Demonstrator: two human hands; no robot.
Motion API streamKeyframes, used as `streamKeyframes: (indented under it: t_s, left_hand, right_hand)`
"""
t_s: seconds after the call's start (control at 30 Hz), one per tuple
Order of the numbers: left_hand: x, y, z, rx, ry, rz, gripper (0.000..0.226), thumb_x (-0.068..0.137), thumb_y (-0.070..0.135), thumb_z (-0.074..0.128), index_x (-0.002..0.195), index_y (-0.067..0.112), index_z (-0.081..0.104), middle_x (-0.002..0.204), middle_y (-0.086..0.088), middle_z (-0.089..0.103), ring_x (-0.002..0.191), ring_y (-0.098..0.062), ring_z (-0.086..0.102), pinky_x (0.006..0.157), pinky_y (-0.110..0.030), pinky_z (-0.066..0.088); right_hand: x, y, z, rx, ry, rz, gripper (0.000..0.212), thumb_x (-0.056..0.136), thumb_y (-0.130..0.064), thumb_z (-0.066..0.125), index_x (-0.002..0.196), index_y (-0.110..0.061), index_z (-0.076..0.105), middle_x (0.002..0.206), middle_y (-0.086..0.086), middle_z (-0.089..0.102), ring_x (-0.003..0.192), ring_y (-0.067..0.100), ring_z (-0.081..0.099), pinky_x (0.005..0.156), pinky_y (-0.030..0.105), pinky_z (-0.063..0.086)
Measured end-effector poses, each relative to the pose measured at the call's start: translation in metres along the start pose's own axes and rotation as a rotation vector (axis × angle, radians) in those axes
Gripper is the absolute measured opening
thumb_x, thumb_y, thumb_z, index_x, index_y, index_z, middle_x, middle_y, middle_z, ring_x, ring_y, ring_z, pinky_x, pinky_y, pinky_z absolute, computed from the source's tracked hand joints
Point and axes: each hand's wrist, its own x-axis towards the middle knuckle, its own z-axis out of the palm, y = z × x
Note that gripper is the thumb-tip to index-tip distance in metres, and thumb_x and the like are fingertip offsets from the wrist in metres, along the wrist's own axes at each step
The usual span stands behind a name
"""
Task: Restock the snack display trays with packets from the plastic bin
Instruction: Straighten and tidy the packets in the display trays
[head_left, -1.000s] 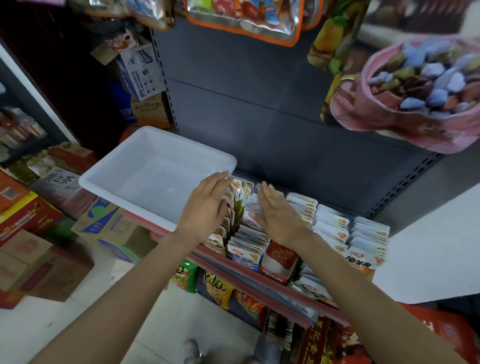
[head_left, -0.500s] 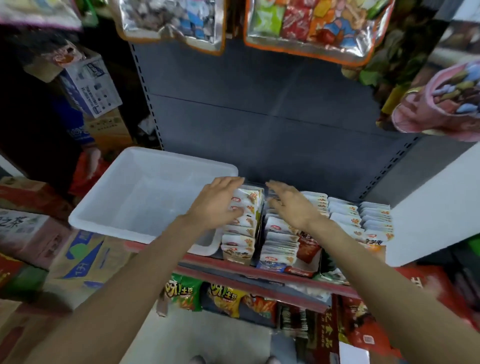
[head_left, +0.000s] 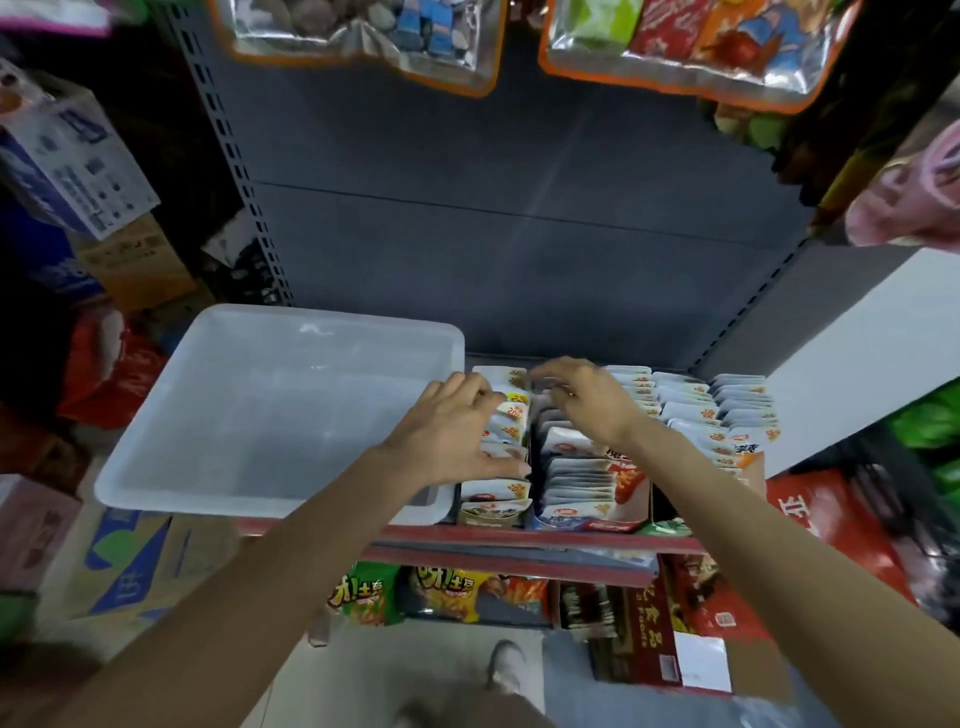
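**Readable text: little, most of it blurred**

- Packets in the left tray (head_left: 506, 415), centre of frame: orange "20" badges on several tops; the rest of the print is too small to read.
- Chip bags (head_left: 366, 597) on the lower shelf, bottom centre: large yellow lettering, looks like "呀!土豆".
- Dark red box (head_left: 652, 629), lower right: vertical "食品" with small Latin text beside it, maybe "Foods"; white barcode label below, digits unreadable.
- Red carton (head_left: 810, 519), right edge: part of a large white character, cut off.
- White-blue box (head_left: 78, 156), upper left: QR-like codes and small print, illegible.
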Motion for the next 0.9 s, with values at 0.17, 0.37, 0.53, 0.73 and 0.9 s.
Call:
streamKeyframes:
  t_s: [0.17,0.37,0.53,0.73,0.9]
  left_hand:
    - [0.000,-0.004,0.007,0.009,-0.014,0.049,0.085,0.080,0.072,0.045,0.142,0.015,0.034,0.151,-0.007,0.025,0.139,-0.022,0.021,0.112,-0.033,0.018]
    - [0.021,-0.014,0.011,-0.064,-0.114,0.066,0.073,0.079,0.069,0.052,0.125,0.014,0.041,0.157,-0.010,0.016,0.144,-0.024,0.017,0.114,-0.033,0.015]
    - [0.024,-0.008,0.006,-0.026,-0.061,0.085,0.057,0.081,0.063,0.054,0.109,0.013,0.045,0.098,-0.002,0.054,0.091,-0.021,0.053,0.083,-0.028,0.031]
    - [-0.003,-0.010,0.007,-0.056,0.008,0.112,0.051,0.087,0.053,0.054,0.119,0.014,0.046,0.095,-0.005,0.061,0.088,-0.021,0.055,0.072,-0.024,0.029]
    - [-0.005,-0.016,0.008,-0.150,-0.026,0.091,0.062,0.089,0.051,0.054,0.138,0.014,0.040,0.112,-0.006,0.062,0.101,-0.023,0.057,0.080,-0.029,0.040]
  right_hand:
    - [0.035,-0.008,-0.001,-0.219,-0.168,0.002,0.043,0.101,-0.016,0.037,0.144,-0.011,0.037,0.147,0.011,0.040,0.133,0.028,0.036,0.110,0.031,0.023]
    - [0.048,0.002,0.009,-0.019,-0.100,0.044,0.028,0.092,-0.001,0.046,0.113,-0.009,0.065,0.113,0.009,0.067,0.104,0.024,0.061,0.090,0.029,0.044]
    - [0.050,0.010,0.014,-0.090,-0.084,0.013,0.016,0.091,-0.008,0.055,0.105,-0.010,0.064,0.108,0.008,0.065,0.094,0.021,0.060,0.085,0.029,0.046]
    - [0.057,0.008,0.024,-0.222,-0.088,0.009,0.026,0.093,-0.009,0.049,0.114,-0.012,0.066,0.137,0.003,0.050,0.120,0.022,0.052,0.094,0.026,0.042]
    - [0.050,0.006,0.026,-0.336,-0.079,-0.040,0.028,0.096,-0.030,0.047,0.114,-0.017,0.064,0.152,0.000,0.033,0.131,0.023,0.041,0.103,0.027,0.032]
